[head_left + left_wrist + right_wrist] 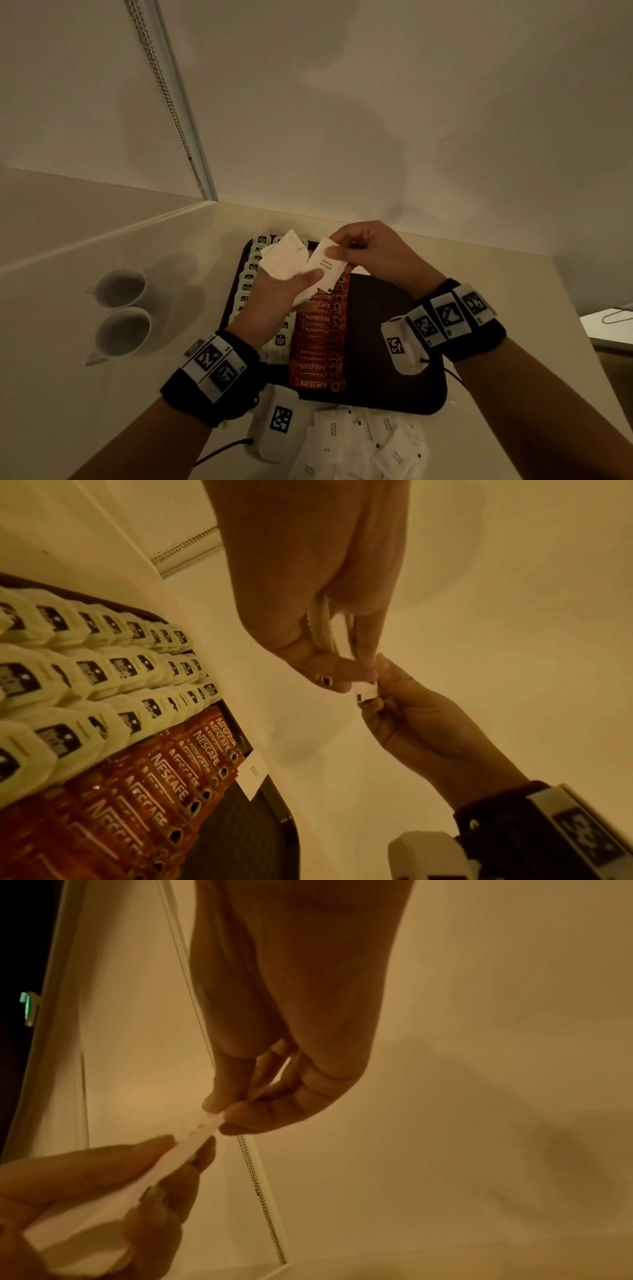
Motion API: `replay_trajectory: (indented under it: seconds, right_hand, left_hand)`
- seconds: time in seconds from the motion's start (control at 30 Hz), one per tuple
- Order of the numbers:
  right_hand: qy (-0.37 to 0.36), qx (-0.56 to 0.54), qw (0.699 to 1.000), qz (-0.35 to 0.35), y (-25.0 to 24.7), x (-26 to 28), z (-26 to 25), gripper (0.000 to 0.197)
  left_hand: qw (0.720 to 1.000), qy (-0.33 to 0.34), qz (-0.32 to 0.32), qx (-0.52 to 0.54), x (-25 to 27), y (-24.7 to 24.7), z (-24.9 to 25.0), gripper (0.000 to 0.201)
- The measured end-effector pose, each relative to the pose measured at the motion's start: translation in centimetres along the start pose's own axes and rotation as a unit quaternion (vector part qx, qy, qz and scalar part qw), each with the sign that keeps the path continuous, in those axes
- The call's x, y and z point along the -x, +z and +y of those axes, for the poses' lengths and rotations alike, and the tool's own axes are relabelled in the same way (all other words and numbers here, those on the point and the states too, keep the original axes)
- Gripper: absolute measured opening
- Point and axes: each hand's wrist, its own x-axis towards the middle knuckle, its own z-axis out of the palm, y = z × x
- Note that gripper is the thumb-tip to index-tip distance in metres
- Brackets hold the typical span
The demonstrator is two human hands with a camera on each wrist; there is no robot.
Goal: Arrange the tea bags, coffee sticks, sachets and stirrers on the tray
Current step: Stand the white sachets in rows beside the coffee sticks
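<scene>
Above the dark tray (376, 325) my left hand (301, 277) holds a small fan of white sugar sachets (284, 260). My right hand (337, 250) pinches the top of one sachet (325, 265) marked WHITE SUGAR, whose lower end lies under my left thumb. The right wrist view shows this sachet (198, 1131) edge-on between both hands. Cream tea bags (246, 287) fill the tray's left columns and orange Nescafe sticks (318, 346) its middle. One white sachet (253, 775) lies flat beyond the sticks. No stirrers are in view.
Several loose white sachets (363, 442) lie in a heap on the counter just in front of the tray. Two white cups (120, 287) (123, 330) stand on the counter to the left. A wall and a window blind chain (161, 89) rise behind.
</scene>
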Motion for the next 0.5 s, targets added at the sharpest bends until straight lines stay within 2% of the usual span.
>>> replay_trajectory:
  seconds: [0.13, 0.27, 0.37, 0.4, 0.5]
  right_hand:
    - [-0.012, -0.031, 0.999, 0.031, -0.3, 0.0, -0.5, 0.012]
    - [0.020, -0.042, 0.999, -0.004, -0.6, 0.3, -0.4, 0.015]
    - [0.032, -0.013, 0.999, -0.015, -1.5, 0.1, 0.1, 0.012]
    - [0.037, 0.003, 0.999, -0.001, -2.2, -0.1, 0.5, 0.009]
    - [0.056, 0.069, 0.993, 0.082, -5.4, -1.0, 2.4, 0.004]
  left_hand:
    - [0.999, 0.007, 0.021, 0.032, -0.3, 0.5, 0.0, 0.043]
    - [0.999, 0.014, 0.021, 0.023, -0.3, 0.4, -0.9, 0.040]
    - [1.000, -0.001, 0.016, -0.001, -0.4, 0.3, -1.5, 0.066]
    - [1.000, -0.011, 0.010, -0.001, -0.5, 0.2, -1.7, 0.062]
    - [0.998, -0.061, 0.005, 0.032, -0.8, -0.9, -1.8, 0.023]
